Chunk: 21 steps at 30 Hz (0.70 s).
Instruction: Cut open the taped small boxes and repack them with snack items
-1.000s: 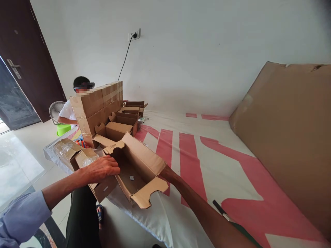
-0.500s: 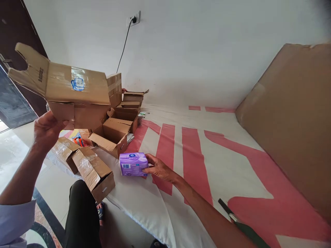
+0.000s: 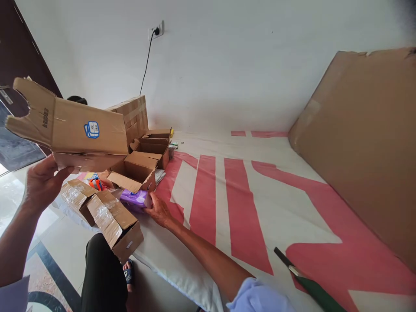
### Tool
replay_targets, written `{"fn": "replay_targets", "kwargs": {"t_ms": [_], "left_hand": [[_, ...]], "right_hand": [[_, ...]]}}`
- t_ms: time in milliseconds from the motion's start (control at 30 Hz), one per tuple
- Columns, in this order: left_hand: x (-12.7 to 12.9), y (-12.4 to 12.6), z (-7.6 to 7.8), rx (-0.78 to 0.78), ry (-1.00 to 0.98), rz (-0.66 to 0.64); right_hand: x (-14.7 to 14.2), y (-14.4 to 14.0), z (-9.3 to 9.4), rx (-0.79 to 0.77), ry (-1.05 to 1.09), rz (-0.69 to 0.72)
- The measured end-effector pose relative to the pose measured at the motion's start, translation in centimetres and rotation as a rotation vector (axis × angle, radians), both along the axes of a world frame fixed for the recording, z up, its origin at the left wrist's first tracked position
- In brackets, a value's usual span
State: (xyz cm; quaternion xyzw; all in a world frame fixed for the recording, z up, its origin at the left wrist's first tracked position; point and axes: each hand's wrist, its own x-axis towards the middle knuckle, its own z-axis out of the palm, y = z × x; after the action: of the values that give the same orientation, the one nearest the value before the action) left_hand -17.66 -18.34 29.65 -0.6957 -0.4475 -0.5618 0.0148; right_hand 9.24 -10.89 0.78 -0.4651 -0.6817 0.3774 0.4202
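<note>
- The carton (image 3: 69, 130) was up at ten o'clock, tilted, plain brown card with a blue sticker and a notched flap sticking out left.
- The left hand (image 3: 42, 182) gripped it from below, fingers curled under the bottom edge.
- The pack (image 3: 134, 198), purple and soft-looking, lay at nine o'clock on the sheet (image 3: 247, 190), just beside an open box (image 3: 134, 171).
- The right hand (image 3: 159, 210) closed on the pack's near end.
- Half a second earlier the pack sat further right, clear of the boxes; the carton had dipped slightly lower.
</note>
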Motion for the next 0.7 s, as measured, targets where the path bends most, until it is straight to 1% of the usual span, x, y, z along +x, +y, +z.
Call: {"fn": "replay_targets", "kwargs": {"t_ms": [100, 233, 367, 533, 633, 700], "left_hand": [[0.3, 0.1, -0.1, -0.021, 0.092, -0.004], [0.1, 0.8, -0.5, -0.086, 0.158, 0.010], [0.1, 1.7, -1.4, -0.180, 0.227, -0.035], [1.3, 3.3, -3.1, -0.390, 0.541, -0.182], [2.5, 4.9, -3.9, -0.433, 0.709, -0.254], [3.2, 6.3, -4.5, -0.464, 0.806, -0.272]], "right_hand": [[-0.5, 0.8, -0.1, -0.015, -0.012, -0.130], [-0.7, 2.4, -0.5, -0.018, -0.006, -0.215], [-0.9, 4.8, -0.7, -0.024, 0.016, -0.296], [-0.3, 8.1, -0.9, -0.066, 0.035, -0.396], [0.7, 9.5, -1.3, -0.065, 0.056, -0.389], [1.5, 10.2, -1.6, -0.043, 0.077, -0.353]]}}
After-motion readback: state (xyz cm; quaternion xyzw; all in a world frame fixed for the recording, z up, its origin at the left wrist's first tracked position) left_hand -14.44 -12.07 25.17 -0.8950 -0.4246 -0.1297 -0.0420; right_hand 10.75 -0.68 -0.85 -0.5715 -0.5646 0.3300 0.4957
